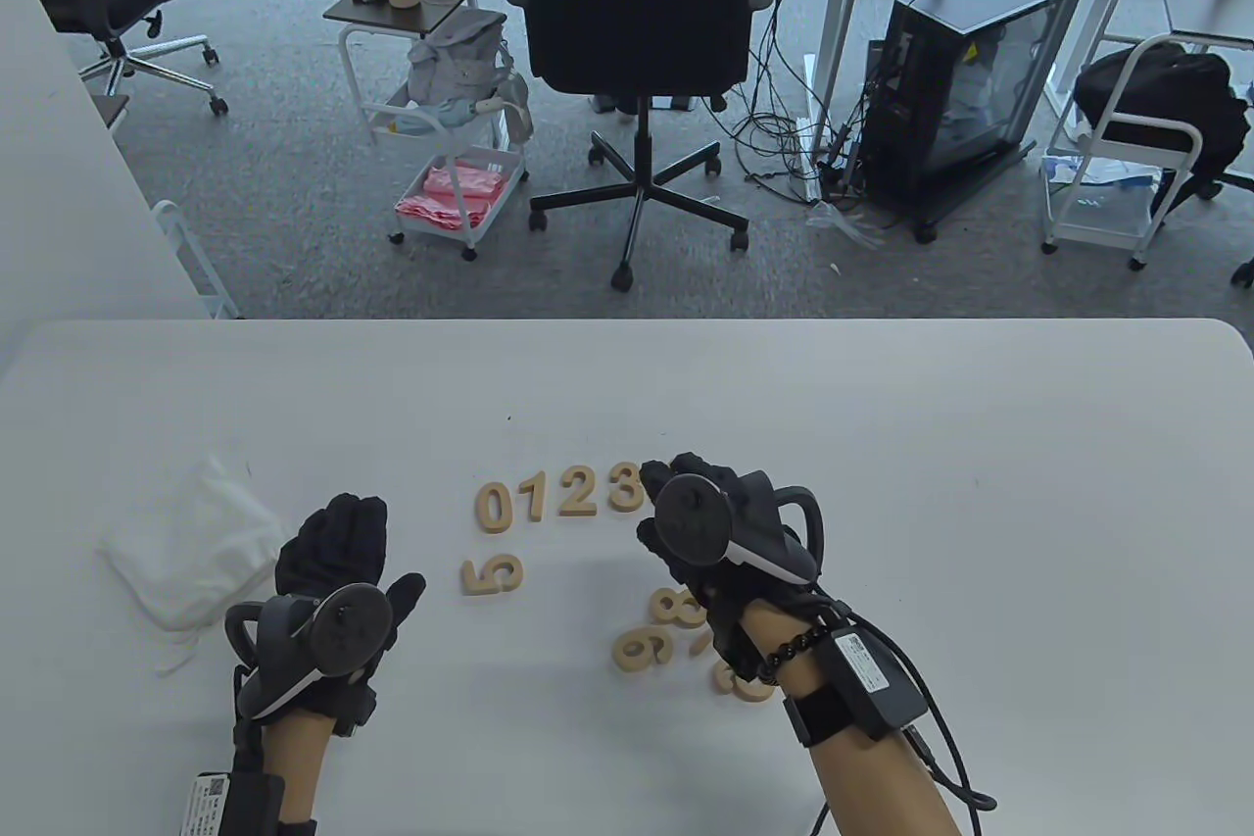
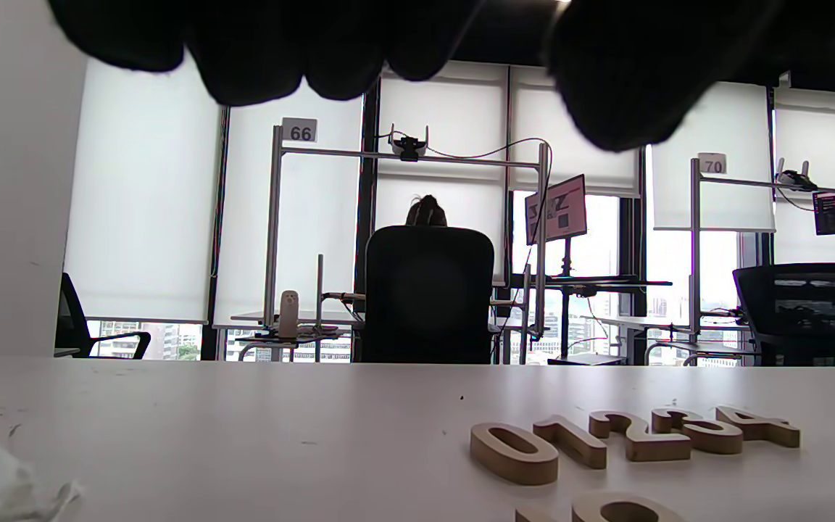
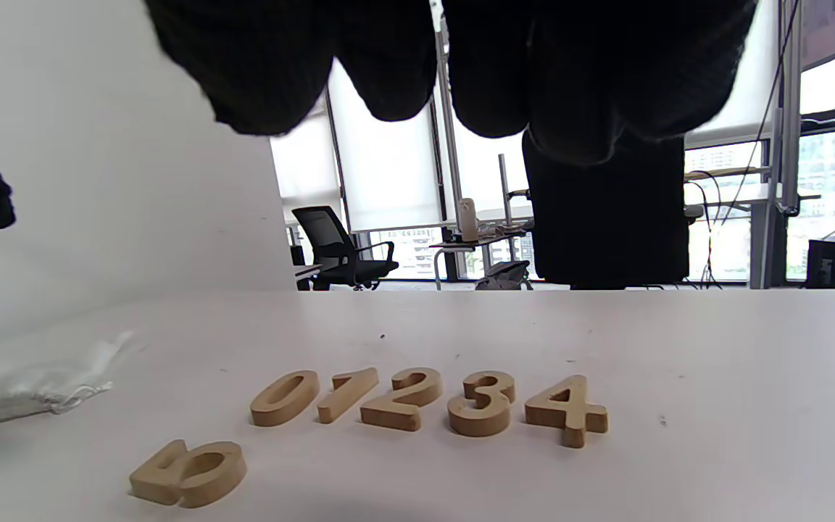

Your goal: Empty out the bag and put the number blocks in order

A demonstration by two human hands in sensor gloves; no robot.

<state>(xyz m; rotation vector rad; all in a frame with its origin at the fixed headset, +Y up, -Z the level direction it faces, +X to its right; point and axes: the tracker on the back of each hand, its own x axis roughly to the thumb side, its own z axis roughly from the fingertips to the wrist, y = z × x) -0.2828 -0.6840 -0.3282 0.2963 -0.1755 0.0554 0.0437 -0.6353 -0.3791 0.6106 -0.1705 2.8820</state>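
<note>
Blocks of pale wood 0 (image 3: 284,397), 1 (image 3: 347,394), 2 (image 3: 401,397), 3 (image 3: 482,404), 4 (image 3: 567,417) lie in a row mid-surface; 5 (image 1: 493,574) sits nearer. White bag (image 1: 191,554) lies flat, left. Left hand (image 1: 335,581) and right hand (image 1: 710,532) hover relaxed, gripping nothing.

The number blocks (image 3: 417,406) look like pale, unfinished wood — matt faces, cleanly cut edges, no gloss or paint visible. The bench (image 1: 882,444) has a smooth white surface with a dull sheen and a few small dark specks, while the bag (image 1: 191,552) on it is a soft, thin white cloth, crumpled and matt, with a drawstring of the same pale stuff. Both the left hand (image 1: 338,571) and the right hand (image 1: 700,522) wear black knitted fabric gloves of matt, slightly coarse weave — each tracker (image 1: 691,522) on them is smooth dark plastic with a faint satin shine.
</note>
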